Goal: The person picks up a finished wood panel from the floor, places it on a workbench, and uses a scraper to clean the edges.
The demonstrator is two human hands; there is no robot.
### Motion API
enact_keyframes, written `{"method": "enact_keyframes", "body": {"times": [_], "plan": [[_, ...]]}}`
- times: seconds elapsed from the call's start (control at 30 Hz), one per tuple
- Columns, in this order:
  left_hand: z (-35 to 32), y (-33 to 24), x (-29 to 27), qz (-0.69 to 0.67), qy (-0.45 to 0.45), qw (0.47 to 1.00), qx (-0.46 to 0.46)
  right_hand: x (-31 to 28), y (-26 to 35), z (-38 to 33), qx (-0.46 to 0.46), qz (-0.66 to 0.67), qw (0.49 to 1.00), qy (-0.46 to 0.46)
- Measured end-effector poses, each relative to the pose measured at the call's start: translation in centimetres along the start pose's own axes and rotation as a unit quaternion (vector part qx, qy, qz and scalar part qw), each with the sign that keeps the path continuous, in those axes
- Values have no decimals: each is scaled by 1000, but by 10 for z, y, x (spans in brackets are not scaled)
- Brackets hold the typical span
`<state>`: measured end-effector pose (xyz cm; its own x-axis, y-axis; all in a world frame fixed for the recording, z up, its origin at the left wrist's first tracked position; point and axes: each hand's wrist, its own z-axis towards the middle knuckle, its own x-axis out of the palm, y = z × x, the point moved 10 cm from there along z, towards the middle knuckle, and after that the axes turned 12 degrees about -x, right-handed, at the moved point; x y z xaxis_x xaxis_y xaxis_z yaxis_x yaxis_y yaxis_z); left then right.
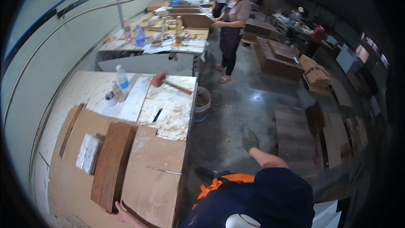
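A long brown wood-grain piece (110, 164), box-like with a dark side face, lies on a cardboard sheet (154, 181) on the bench. My left hand (120, 214) is at its near end, thumb and fingers closed about the corner. Along that wrist runs a dark curved strip that I cannot make out. Left of the wooden piece sits a silvery wrapped block (88, 153). My right hand (252, 142), dark as if gloved, is out over the floor to the right of the bench. It is blurred, and I cannot see its fingers or anything in them.
A red-headed mallet (159, 79), a water bottle (122, 77) and a tape roll (110, 98) are farther up the bench. Beside it stands a bucket (202, 101). A person (233, 25) stands by the far, cluttered table. Brown panels (295, 128) lie at the right.
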<state>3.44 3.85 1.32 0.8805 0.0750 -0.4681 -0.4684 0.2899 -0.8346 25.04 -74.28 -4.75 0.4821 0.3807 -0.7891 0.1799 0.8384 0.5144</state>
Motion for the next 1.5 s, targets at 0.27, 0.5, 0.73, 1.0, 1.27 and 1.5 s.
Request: {"method": "enact_keyframes", "body": {"times": [0.27, 0.5, 0.73, 1.0, 1.27, 1.5], "plan": [[-138, -87, 20, 138, -56, 927, 344, -57, -273, -238, 360, -145, 827, 406], [-368, -274, 90, -99, 447, 789, 410, -34, -301, -219, 291, -68, 845, 444], [-489, -273, 234, -48, 689, 637, 343, -78, -309, -142, 304, 83, 924, 215], [-644, -314, 341, -5, 763, 525, 376, -55, -414, -427, 571, -40, 754, 322], [-839, -396, 423, -39, 833, 386, 394, -76, -341, -427, 678, 27, 688, 257], [-1032, -469, 343, -5, 851, 232, 472, -57, -353, -362, 640, 27, 733, 228]]}}
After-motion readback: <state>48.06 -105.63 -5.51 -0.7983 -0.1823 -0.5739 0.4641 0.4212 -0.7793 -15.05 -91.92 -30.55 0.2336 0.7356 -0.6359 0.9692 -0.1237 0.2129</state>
